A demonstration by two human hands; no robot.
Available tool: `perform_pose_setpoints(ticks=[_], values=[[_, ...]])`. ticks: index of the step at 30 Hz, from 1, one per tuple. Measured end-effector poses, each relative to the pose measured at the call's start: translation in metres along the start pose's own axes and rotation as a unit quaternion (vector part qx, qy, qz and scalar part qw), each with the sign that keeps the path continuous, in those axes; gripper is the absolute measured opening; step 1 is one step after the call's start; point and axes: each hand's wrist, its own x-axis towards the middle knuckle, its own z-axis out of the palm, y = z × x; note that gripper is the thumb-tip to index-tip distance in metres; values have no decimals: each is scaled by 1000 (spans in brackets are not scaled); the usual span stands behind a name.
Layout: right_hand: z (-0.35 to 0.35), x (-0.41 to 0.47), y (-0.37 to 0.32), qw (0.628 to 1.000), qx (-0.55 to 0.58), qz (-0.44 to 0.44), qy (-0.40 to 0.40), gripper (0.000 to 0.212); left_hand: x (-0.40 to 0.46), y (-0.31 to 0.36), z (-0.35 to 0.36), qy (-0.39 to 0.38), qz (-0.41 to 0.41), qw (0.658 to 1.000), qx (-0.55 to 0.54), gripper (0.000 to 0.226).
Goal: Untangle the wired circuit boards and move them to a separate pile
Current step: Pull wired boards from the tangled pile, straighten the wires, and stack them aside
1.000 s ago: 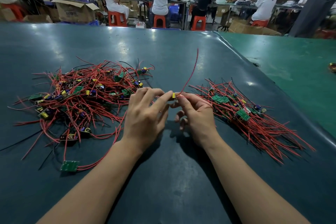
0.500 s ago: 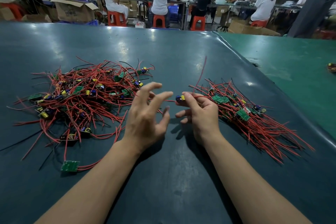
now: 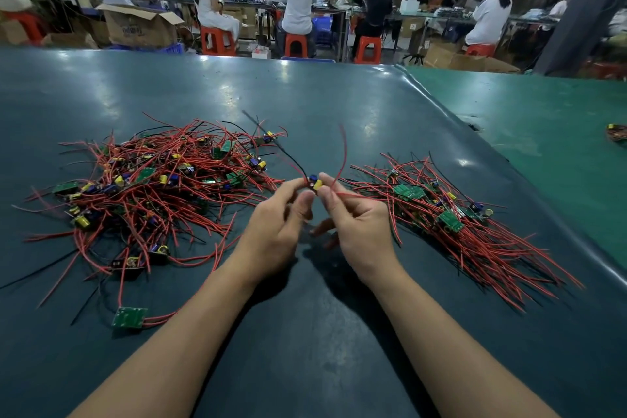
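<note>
From the head camera, both hands are meeting over the middle of the dark worktop, pinching one small circuit board between them. The left hand is nipping its left end with thumb and forefinger; the right hand is curling round its right end and a red wire arching upward. The tangled pile is lying to the left, the sorted pile to the right with its wires running away toward the near right. The right hand is sitting nearer that pile, so the drop probably calls for a short sideways carry.
</note>
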Motion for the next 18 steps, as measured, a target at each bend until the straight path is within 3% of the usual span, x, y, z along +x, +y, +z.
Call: perform_pose_setpoints(ticks=[4, 10, 14, 16, 18], values=[[1, 0, 5, 987, -122, -88, -51, 31, 6, -4, -8, 55, -78, 983, -158, 5], [1, -1, 13, 930, -270, -212, -128, 51, 10, -1, -9, 67, -158, 931, -323, 10], [-2, -3, 8, 896, -299, -304, -123, 43, 15, 0, -14, 120, -249, 832, -481, 9], [-2, -3, 5, 892, -309, -306, -123, 44, 15, 3, -15, 100, -273, 801, -523, 7], [-3, -2, 4, 910, -282, -290, -89, 41, 14, 4, -17, 80, -289, 786, -541, 7]])
